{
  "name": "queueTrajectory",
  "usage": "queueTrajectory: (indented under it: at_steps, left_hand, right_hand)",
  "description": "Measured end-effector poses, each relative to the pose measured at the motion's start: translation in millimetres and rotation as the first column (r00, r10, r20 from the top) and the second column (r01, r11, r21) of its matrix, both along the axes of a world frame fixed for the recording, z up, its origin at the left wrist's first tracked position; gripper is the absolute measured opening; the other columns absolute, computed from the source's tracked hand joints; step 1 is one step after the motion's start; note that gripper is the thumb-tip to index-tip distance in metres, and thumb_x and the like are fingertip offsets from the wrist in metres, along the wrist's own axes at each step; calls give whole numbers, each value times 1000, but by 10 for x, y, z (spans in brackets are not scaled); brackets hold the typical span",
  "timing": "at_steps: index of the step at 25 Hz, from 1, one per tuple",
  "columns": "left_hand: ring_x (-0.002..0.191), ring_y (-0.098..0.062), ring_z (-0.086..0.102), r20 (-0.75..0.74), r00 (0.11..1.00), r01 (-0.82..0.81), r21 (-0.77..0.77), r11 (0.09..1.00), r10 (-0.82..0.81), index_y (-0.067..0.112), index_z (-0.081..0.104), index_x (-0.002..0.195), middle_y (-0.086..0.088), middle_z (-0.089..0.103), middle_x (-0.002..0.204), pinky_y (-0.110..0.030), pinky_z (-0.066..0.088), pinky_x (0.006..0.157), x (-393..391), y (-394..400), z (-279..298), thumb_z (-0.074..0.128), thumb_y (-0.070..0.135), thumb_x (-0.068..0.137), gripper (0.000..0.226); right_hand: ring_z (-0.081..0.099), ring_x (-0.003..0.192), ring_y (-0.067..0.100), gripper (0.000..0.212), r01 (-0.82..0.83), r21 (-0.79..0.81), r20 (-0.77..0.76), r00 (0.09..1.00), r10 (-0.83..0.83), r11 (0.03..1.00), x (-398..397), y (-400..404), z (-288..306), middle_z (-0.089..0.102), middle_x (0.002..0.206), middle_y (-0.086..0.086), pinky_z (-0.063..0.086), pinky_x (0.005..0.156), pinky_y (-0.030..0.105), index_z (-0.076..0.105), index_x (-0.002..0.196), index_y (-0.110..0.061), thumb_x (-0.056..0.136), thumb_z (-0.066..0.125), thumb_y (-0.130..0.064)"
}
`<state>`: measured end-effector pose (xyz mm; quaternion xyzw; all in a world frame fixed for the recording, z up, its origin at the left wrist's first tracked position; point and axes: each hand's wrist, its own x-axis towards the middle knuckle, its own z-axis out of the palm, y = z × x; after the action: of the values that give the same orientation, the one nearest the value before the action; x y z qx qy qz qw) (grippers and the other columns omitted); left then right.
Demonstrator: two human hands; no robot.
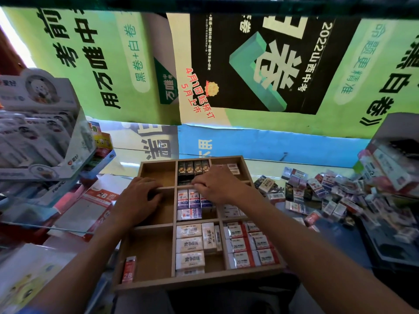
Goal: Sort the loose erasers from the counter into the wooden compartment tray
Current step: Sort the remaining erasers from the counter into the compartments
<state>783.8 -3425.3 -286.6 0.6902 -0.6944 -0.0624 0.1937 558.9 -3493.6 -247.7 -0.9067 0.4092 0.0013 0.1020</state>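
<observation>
Checking layout: wooden compartment tray [246, 170] sits centre, three-by-three grid, rim open all round the top.
Room at 3 o'clock: heap of loose erasers [322, 193] on the counter [301, 164], just beside the tray's right wall.
Room at 9 o'clock: crowded, display boxes [40, 132] and a 2B carton [99, 198] touching or near the tray's left side.
Free cells: left column mostly bare; one red 2B eraser [129, 269] on edge at 7 o'clock, long axis toward 12.
Filled cells: black erasers [193, 169] upright at 12; white erasers [189, 244] at 6, long axes running 3–9; 2B erasers [249, 245] at 5.
Centre cell: purple-and-white erasers [189, 199], standing ones pointing 12, one flat across.
Left hand [138, 200]: fingers curled over the left-column divider, gripping the tray.
Right hand [217, 184]: fingertips bunched over the centre cell's top edge, touching the erasers directly beneath; whether it pinches one, cannot tell.
</observation>
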Motion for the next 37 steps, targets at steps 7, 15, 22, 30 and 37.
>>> queueTrajectory:
  at_steps: [7, 15, 22, 30, 37]
  left_hand:
    - [122, -26, 50, 5, 1000, 4, 10, 1000, -4, 12, 67, 116, -9, 62, 126, -38, 42, 98, 8, -16, 4, 66, 21, 91, 27]
    - [121, -24, 50, 17, 1000, 1, 36, 999, -1, 18, 68, 114, -6, 63, 124, -42, 45, 98, 22, -17, 4, 66, 25, 90, 25]
    - [124, -26, 49, 14, 1000, -9, 35, 999, 9, 15, 68, 116, -9, 62, 127, -42, 42, 100, 3, -17, 16, 67, 21, 90, 27]
    - [124, -24, 48, 6, 1000, -5, 37, 999, 5, 14, 66, 117, -8, 61, 128, -40, 41, 101, 14, -18, -4, 66, 22, 90, 28]
    - [122, -24, 49, 7, 1000, 5, 29, 1000, -5, 14, 67, 115, -8, 62, 126, -40, 43, 99, 28, -32, -13, 67, 23, 90, 27]
  right_hand:
    - [58, 95, 26, 28, 350, -112, 455, 850, -265, 930, -565, -61, 68, 73, 98, 3, 47, 84, 40, 70, 105, -20, 87, 50, -16]
    - [53, 111, 31, 38, 378, -20, -194, 907, -375, 925, -1307, -199, -318, 54, 127, 7, 48, 84, 39, 53, 126, -24, 90, 54, -35]
    - [61, 98, 25, 22, 568, 66, 127, 811, -571, 820, -1380, -212, -321, 64, 107, 0, 48, 89, 44, 61, 102, -24, 81, 65, -27]
    - [59, 105, 31, 45, 668, -141, 60, 742, -667, 731, -1353, -243, -438, 64, 113, 9, 48, 87, 38, 67, 115, -18, 94, 48, -52]
    - [52, 106, 28, 11, 622, -44, 130, 780, -613, 782, -1330, -176, -319, 63, 100, 1, 37, 88, 42, 56, 95, -25, 85, 60, -23]
